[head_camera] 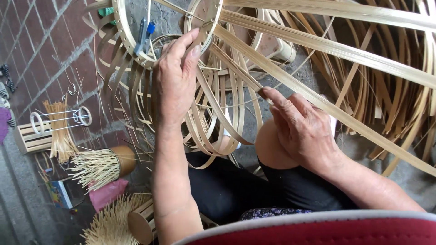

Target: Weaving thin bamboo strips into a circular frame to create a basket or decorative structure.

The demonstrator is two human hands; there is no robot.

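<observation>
Hands weaving bamboo strips
Left hand [175,77] pinches hoop [205,31] at 12 o'clock; right hand [302,129] presses strip [290,84] at 3 o'clock.

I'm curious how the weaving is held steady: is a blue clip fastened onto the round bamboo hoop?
Yes, a blue clip grips the rim of the bamboo hoop, just left of the left hand.

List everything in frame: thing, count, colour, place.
bamboo strips: many, pale tan, fanning across top and right
hoop frame: one, pale bamboo, top left
clip: one, blue-grey, on the hoop frame
thin sticks: several bundles, straw yellow, lower left
tube: one, brown, holding a stick bundle
wooden rack: one, light wood, left
brick floor: red-brown, left
left hand: fingers on a small hoop, top centre
right hand: pinching a strip, centre right
</observation>
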